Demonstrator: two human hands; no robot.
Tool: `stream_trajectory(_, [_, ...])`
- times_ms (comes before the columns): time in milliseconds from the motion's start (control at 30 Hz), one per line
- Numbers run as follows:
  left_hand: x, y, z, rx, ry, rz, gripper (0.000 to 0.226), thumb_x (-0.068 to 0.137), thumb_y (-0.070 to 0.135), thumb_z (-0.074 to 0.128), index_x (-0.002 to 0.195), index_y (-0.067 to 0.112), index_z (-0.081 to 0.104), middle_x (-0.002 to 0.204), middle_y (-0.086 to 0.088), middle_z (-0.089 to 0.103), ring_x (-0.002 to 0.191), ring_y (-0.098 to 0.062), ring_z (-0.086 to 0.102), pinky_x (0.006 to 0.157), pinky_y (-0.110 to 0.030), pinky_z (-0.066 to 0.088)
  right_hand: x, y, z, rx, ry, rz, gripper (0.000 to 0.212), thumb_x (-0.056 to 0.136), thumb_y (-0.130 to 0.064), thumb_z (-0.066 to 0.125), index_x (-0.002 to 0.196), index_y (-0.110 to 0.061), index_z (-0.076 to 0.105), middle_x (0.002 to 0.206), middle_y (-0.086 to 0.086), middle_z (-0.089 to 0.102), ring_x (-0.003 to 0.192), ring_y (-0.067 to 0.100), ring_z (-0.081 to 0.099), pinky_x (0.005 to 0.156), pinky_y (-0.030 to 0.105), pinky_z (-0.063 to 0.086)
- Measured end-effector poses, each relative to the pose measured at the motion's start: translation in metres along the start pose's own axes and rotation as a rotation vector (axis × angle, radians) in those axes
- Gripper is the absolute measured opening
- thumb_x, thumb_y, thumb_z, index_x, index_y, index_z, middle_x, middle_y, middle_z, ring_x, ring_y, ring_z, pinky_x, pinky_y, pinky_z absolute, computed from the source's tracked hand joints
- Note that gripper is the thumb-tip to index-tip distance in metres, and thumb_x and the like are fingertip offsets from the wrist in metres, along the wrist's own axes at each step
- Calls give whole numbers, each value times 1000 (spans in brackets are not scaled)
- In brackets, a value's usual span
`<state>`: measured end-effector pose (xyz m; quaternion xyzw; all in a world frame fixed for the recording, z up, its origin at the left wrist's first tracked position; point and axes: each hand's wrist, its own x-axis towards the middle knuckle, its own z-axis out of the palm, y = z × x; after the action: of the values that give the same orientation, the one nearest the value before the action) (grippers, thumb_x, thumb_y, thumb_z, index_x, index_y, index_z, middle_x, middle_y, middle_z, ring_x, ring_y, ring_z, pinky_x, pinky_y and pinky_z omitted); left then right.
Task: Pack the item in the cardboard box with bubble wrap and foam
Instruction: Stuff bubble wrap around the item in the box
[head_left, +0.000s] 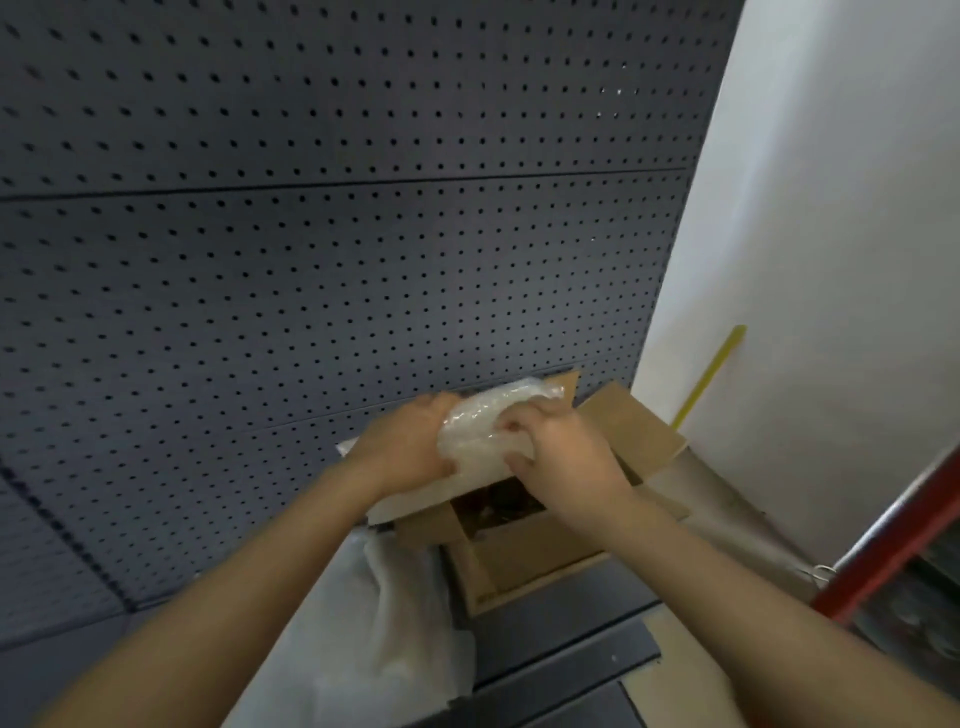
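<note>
While a dark pegboard wall (311, 234) fills most of what stands behind, a white wall (831, 260) rises to the right with a yellow strip (711, 371) slanting against it. Below them the dark surface (561, 670) carries an open cardboard box (524, 564), its flaps spread outward and something dark showing inside. Beside the box, on the near left, lies a pale sheet of foam (395, 623). Over the box's open mouth, both hands hold a bundle of bubble wrap (480, 428) between them. The left hand (410, 441) has its grip curled round the bundle's left end, and the right hand (561, 447) has its grip curled over the right end, thumb pressed into the wrap.
</note>
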<state>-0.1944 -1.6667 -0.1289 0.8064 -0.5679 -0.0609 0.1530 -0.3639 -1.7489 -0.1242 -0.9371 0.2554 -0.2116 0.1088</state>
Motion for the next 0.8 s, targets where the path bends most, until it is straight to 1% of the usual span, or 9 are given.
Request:
stream_trajectory(67, [13, 13, 6, 39, -23, 17, 67, 77, 28, 72, 135, 30, 39, 130, 3, 53, 108, -17, 55, 82, -33, 49, 17, 13, -6, -156, 34, -81, 52, 81, -20, 68, 130, -19, 50, 130, 5, 49, 121, 25, 43, 102, 36, 38])
stream_trajectory(200, [40, 27, 17, 166, -60, 78, 75, 78, 27, 72, 143, 28, 34, 138, 0, 49, 119, -19, 52, 89, -34, 46, 52, 42, -1, -420, -149, -84, 73, 75, -24, 71, 139, -15, 38, 147, 12, 31, 138, 32, 25, 118, 44, 16])
stream_trajectory(333, [64, 35, 26, 186, -49, 90, 70, 78, 23, 71, 139, 24, 37, 135, -4, 52, 115, -22, 55, 85, -31, 45, 77, 61, 3, -307, -431, -22, 69, 74, -34, 73, 135, -19, 43, 128, 6, 55, 118, 26, 51, 100, 37, 41])
stream_trajectory(433, [81, 38, 36, 120, -66, 58, 59, 78, 25, 73, 126, 19, 40, 121, -8, 59, 102, -24, 59, 73, -29, 43, 86, 78, 5, -271, -470, 9, 63, 80, -27, 70, 136, -18, 43, 126, 8, 58, 111, 25, 56, 85, 31, 45])
stream_trajectory(500, [88, 41, 44, 122, -36, 52, 58, 78, 23, 73, 124, 18, 39, 123, -8, 56, 107, -25, 56, 78, -29, 40, 89, 91, 8, -247, -481, 34, 53, 84, -24, 65, 133, -16, 47, 122, 10, 59, 107, 26, 57, 81, 32, 46])
stream_trajectory(567, [91, 42, 54, 160, 16, 47, 69, 78, 21, 72, 135, 19, 35, 135, -5, 43, 124, -24, 44, 97, -31, 37, 93, 108, 15, -275, -493, 42, 45, 87, -24, 60, 129, -14, 49, 118, 11, 60, 105, 27, 58, 77, 33, 47])
stream_trajectory(667, [84, 42, 58, 195, 160, -35, 82, 79, 25, 72, 146, 23, 25, 144, -3, 30, 134, -24, 32, 111, -37, 29, 104, 138, 25, -306, -498, 10, 44, 88, -27, 59, 129, -17, 52, 119, 9, 61, 108, 26, 58, 82, 35, 50])
stream_trajectory(733, [76, 41, 66, 236, 303, -58, 67, 78, 20, 73, 137, 22, 40, 135, -4, 38, 124, -24, 42, 103, -35, 37, 113, 156, 30, -280, -502, -6, 46, 90, -28, 57, 134, -20, 47, 123, 7, 58, 113, 26, 56, 84, 34, 47])
stream_trajectory(800, [64, 48, 83, 191, 331, -79, 48, 78, 13, 70, 122, 22, 53, 123, -1, 45, 108, -20, 50, 92, -30, 43, 121, 171, 40, -194, -508, -26, 46, 88, -27, 60, 132, -23, 47, 125, 7, 55, 115, 28, 54, 87, 35, 47])
